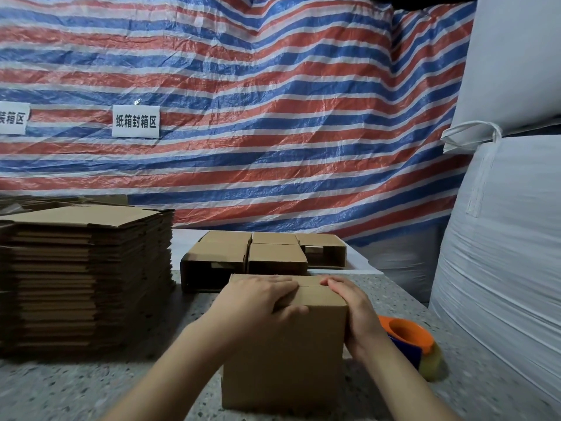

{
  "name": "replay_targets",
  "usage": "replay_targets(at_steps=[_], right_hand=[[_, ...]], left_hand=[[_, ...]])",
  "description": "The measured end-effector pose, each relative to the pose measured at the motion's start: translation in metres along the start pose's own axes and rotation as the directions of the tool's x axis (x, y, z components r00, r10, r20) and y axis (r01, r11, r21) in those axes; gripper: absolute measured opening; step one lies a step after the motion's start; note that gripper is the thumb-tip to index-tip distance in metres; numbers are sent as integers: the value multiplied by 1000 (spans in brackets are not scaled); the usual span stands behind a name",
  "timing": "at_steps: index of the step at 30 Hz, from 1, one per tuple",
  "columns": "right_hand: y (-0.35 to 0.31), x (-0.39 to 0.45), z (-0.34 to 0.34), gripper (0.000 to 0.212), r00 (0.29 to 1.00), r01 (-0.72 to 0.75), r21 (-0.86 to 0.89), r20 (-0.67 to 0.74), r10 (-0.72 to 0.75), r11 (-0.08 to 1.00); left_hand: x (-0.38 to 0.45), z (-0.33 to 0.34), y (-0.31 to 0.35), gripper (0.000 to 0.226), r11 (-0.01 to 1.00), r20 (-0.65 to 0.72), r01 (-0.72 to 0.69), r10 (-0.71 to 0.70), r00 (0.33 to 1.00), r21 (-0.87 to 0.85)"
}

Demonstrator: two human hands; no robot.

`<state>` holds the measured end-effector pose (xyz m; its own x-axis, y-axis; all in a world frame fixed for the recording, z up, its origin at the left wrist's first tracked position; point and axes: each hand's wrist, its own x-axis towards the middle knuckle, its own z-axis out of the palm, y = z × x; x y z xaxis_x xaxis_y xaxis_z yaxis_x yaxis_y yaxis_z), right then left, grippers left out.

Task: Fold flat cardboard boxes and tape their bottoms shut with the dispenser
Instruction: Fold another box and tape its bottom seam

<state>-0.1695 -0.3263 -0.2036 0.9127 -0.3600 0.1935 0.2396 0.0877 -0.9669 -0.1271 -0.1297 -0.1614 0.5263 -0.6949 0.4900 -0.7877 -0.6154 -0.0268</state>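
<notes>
Two hands — left hand (258,302), right hand (355,311) — flank box (282,360), pressing flaps.

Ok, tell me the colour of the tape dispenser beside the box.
Orange, with a dark blue part beneath; the tape dispenser shows best in the head view, right of the box.

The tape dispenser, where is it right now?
In the head view, the orange tape dispenser lies on the table at the right, just behind the right hand that holds the box.
</notes>
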Motion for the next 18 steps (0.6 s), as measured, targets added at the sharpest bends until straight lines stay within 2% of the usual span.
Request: replay_targets(at_steps=[2, 3, 4, 5, 6, 7, 8, 10, 12, 14, 18], right_hand=[[-4, 8, -10, 35, 999, -11, -38, 42, 13, 999], [-6, 15, -16, 39, 1000, 4, -77, 17, -2, 997], [-8, 23, -23, 37, 999, 20, -180, -39, -28, 983], [-11, 30, -32, 31, 992, 24, -363, -104, -66, 931], [-12, 38, -42, 26, 983, 1, -588, -148, -110, 809], [-12, 45, -53, 26, 979, -37, -784, -152, -134, 620], [-12, 49, -63, 30, 982, -85, -907, -147, -121, 413], [-9, 53, -78, 46, 988, -149, -984, -152, -26, 96], [-4, 50, -87, 59, 981, -176, -981, -181, 70, -81], [3, 47, -91, 71, 966, -222, -962, -239, 98, -159], [19, 42, -96, 75, 953, -283, -949, -296, 73, -141]], left_hand=[[1, 2, -2, 61, 1000, 3, -7, 7, 1000, 0], [1, 2, -3, 60, 1000, 8, -11, 11, 1000, 2], [2, 2, -4, 60, 1000, 10, -16, 16, 1000, 3], [2, 2, -5, 60, 1000, 12, -18, 17, 1000, 4], [2, 3, -6, 60, 1000, 8, -21, 21, 1000, 4], [2, 3, -6, 60, 1000, 1, -23, 23, 1000, 1], [1, 3, -6, 60, 1000, -8, -27, 27, 1000, -5], [2, 4, -6, 62, 1000, -17, -31, 31, 999, -4], [2, 4, -5, 64, 999, -23, -30, 31, 999, 15], [1, 5, -4, 64, 999, -21, -27, 28, 999, 17], [1, 4, -4, 63, 1000, -17, -12, 12, 1000, 18]])
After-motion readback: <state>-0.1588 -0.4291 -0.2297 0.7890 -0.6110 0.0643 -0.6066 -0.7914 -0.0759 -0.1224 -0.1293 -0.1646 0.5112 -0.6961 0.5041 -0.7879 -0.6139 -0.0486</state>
